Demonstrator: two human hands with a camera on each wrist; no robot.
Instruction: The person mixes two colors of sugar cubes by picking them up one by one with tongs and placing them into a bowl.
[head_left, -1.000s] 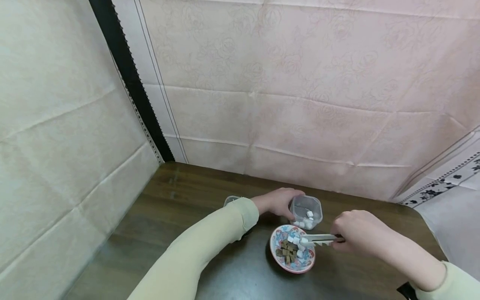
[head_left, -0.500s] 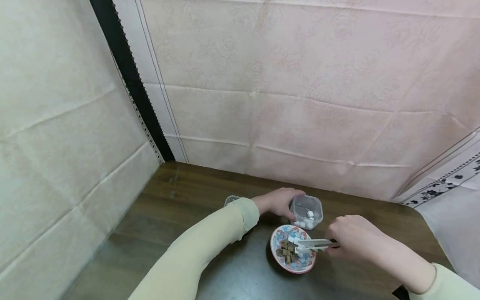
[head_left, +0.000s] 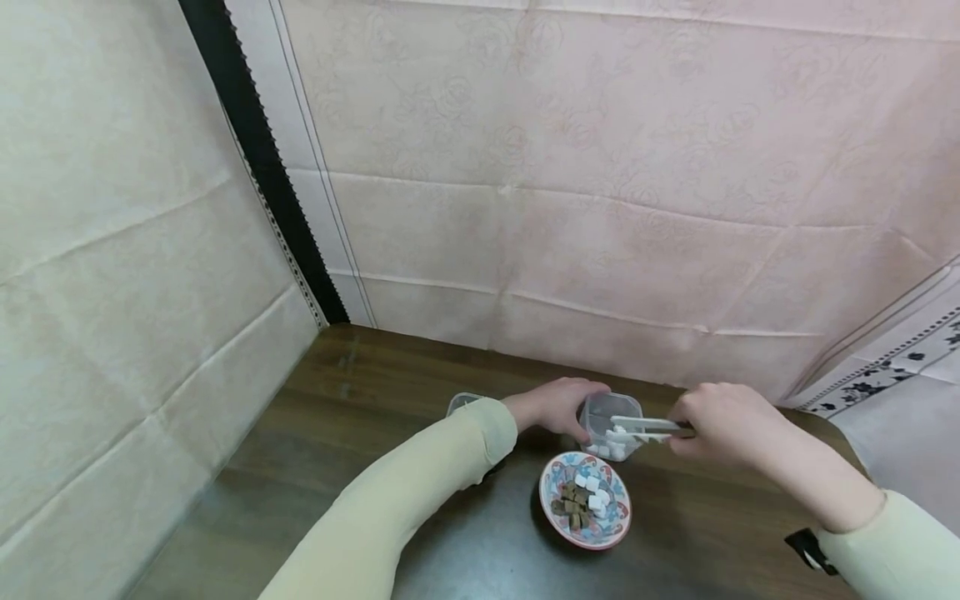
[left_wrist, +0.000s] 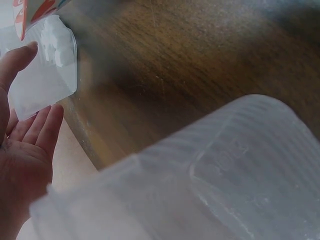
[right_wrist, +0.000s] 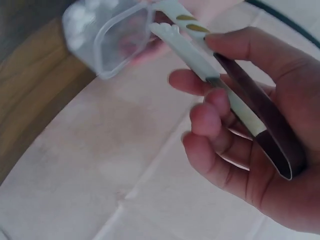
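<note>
My left hand holds a small clear plastic container at its side. Thumb and fingers lie on opposite walls of it in the left wrist view. Several white cubes sit inside. My right hand grips light-coloured tongs with dark handles, thumb on one arm and fingers on the other. Their tips reach over the container's opening in the head view, level with the white cubes. Just in front stands a patterned bowl with a red rim, bearing brown cubes and white cubes.
A second clear plastic container stands by the left forearm, mostly hidden by the sleeve in the head view. The dark wooden table ends at a pale cloth hung behind and along the left.
My right hand has moved the tongs from over the bowl back and up to the container, and the white cubes in the bowl show uncovered. The left hand has stayed on the container.
</note>
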